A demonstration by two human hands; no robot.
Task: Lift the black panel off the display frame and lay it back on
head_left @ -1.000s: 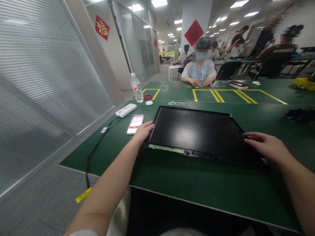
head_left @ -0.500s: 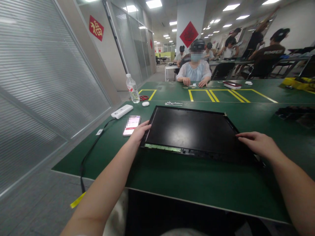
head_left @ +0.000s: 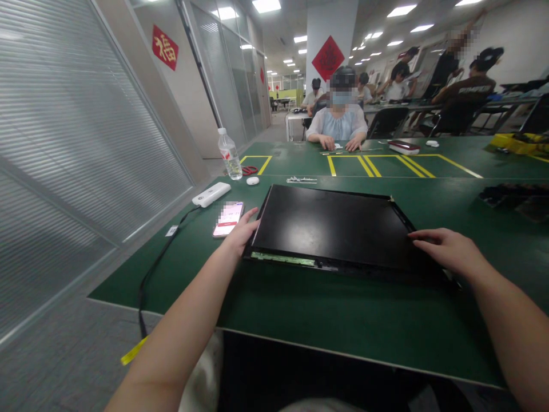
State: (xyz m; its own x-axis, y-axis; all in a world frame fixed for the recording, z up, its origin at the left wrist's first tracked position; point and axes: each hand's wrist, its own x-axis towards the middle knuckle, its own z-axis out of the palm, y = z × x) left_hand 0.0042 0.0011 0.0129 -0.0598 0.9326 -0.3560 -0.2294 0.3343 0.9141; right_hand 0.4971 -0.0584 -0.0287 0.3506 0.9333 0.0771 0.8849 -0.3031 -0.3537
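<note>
A black flat display panel [head_left: 334, 220] lies in a slightly larger black frame [head_left: 403, 214] on the green table. Along its near left edge shows a light green strip [head_left: 283, 259]. My left hand [head_left: 245, 232] grips the left side, with its fingertips at the edge and partly hidden behind it. At the right side, my right hand [head_left: 446, 246] has its thumb and fingers closed on the edge of the panel. Near my left hand lies a lit phone [head_left: 228, 220].
A white power bank [head_left: 211, 195] with a black strap, a water bottle [head_left: 230, 154], red-handled scissors [head_left: 249, 170] and a white earbud case [head_left: 253, 181] stand back left. Thin metallic pieces [head_left: 301, 180] lie beyond the panel. Opposite sits a co-worker [head_left: 337, 123]. Dark parts [head_left: 514, 200] lie at right.
The panel's left side sits slightly higher against the frame, and the green strip looks narrower. My left fingers have shifted a little outward at the edge. My right hand stays nearly in place.
</note>
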